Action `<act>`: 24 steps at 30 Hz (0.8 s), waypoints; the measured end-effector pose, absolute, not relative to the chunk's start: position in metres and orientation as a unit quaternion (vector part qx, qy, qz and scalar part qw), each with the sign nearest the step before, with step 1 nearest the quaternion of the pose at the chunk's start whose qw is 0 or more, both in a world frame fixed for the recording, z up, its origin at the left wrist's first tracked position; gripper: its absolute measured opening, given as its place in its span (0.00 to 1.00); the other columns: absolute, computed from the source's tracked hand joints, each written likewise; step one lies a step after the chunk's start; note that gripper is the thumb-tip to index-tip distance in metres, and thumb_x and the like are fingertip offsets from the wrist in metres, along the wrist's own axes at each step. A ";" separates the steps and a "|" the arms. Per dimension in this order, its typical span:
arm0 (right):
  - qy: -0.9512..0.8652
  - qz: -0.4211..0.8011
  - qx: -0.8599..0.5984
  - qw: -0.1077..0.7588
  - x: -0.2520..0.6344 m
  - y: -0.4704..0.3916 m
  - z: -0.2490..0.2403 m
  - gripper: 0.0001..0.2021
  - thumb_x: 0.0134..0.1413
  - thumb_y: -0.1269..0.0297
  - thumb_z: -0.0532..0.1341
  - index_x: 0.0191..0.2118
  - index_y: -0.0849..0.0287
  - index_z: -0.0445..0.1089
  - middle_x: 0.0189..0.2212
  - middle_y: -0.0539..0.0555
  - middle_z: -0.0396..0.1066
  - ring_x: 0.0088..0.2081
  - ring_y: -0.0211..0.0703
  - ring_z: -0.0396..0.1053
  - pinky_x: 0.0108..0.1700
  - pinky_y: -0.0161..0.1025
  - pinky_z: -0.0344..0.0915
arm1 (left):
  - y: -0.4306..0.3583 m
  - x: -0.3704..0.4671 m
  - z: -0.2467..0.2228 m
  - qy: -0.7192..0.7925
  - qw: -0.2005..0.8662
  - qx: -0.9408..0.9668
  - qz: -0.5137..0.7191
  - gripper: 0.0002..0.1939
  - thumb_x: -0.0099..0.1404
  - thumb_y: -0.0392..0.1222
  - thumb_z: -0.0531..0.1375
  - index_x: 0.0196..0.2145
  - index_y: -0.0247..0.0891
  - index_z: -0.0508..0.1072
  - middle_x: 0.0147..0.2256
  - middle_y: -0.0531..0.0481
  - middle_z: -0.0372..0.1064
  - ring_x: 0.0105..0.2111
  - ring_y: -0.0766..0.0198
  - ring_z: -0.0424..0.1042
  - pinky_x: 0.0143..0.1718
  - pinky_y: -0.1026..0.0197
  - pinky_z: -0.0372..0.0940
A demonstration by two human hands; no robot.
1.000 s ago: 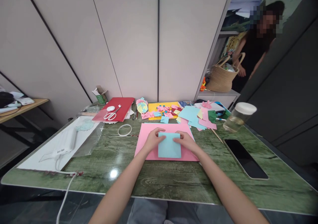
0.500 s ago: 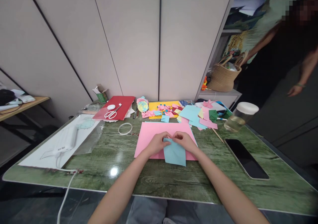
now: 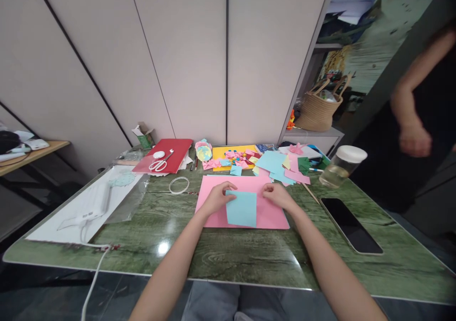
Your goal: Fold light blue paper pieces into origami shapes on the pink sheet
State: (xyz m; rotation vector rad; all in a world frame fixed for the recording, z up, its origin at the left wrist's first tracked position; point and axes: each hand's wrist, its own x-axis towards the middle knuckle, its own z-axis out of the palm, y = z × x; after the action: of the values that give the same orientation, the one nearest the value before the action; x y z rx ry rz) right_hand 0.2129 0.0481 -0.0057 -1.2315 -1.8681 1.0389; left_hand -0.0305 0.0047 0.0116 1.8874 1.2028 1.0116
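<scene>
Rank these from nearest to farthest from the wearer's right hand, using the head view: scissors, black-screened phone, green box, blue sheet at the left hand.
From the right hand:
1. Blue sheet, just left.
2. Black-screened phone, to the right.
3. Scissors, left, on the red sheet.
4. Green box, far left, back.

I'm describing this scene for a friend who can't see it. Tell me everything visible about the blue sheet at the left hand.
The blue sheet is plain, pale and roughly square, and looks like paper. Its lower edge slants slightly down to the right. The left hand holds it by the upper left corner, thumb on the near face; the right hand is apart from its right edge. It's in front of the pink sheet; whether they touch isn't clear.
</scene>
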 end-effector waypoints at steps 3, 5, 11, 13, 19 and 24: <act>-0.709 0.420 -0.436 0.361 0.209 0.044 0.001 0.09 0.44 0.62 0.54 0.27 0.61 0.68 0.24 0.51 0.68 0.27 0.37 0.64 0.32 0.35 0.59 | 0.005 -0.030 0.011 0.457 0.343 0.725 0.384 0.12 0.50 0.36 0.58 0.35 0.39 0.69 0.36 0.51 0.68 0.35 0.65 0.65 0.32 0.66 0.58; -0.716 0.443 -0.396 0.367 0.200 0.039 0.003 0.12 0.46 0.59 0.54 0.32 0.61 0.68 0.29 0.53 0.69 0.31 0.39 0.65 0.35 0.36 0.60 | 0.005 -0.027 0.010 0.450 0.345 0.732 0.379 0.12 0.50 0.36 0.58 0.35 0.38 0.70 0.36 0.50 0.68 0.35 0.65 0.65 0.33 0.65 0.58; -0.753 0.396 -0.400 0.342 0.181 0.029 -0.002 0.10 0.43 0.59 0.57 0.26 0.61 0.69 0.25 0.51 0.69 0.28 0.38 0.63 0.30 0.35 0.58 | 0.002 -0.023 0.007 0.435 0.357 0.738 0.373 0.12 0.50 0.37 0.58 0.36 0.38 0.70 0.35 0.50 0.69 0.33 0.66 0.66 0.32 0.65 0.58; -0.767 0.385 -0.394 0.330 0.179 0.025 -0.001 0.09 0.44 0.60 0.57 0.26 0.61 0.69 0.24 0.51 0.69 0.27 0.38 0.63 0.29 0.34 0.57 | 0.000 -0.022 0.006 0.440 0.356 0.741 0.361 0.10 0.51 0.38 0.57 0.34 0.37 0.71 0.33 0.50 0.70 0.32 0.66 0.66 0.32 0.65 0.59; -0.784 0.398 -0.368 0.301 0.169 0.011 0.007 0.08 0.44 0.62 0.57 0.25 0.59 0.69 0.24 0.50 0.69 0.27 0.39 0.64 0.30 0.34 0.58 | -0.006 -0.011 0.005 0.470 0.322 0.751 0.334 0.08 0.52 0.41 0.55 0.28 0.36 0.71 0.26 0.52 0.69 0.27 0.67 0.66 0.31 0.65 0.59; -0.777 0.397 -0.373 0.316 0.166 0.012 0.007 0.08 0.45 0.61 0.56 0.27 0.59 0.69 0.25 0.51 0.70 0.28 0.39 0.64 0.31 0.34 0.58 | -0.005 -0.010 0.008 0.477 0.317 0.741 0.351 0.06 0.50 0.38 0.54 0.25 0.35 0.70 0.25 0.52 0.68 0.26 0.68 0.65 0.29 0.66 0.59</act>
State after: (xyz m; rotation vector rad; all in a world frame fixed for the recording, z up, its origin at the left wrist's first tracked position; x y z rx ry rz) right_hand 0.1661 0.0121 0.0072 -0.9814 -2.0453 1.0451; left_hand -0.0104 -0.0046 0.0078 1.9508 1.2545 0.9225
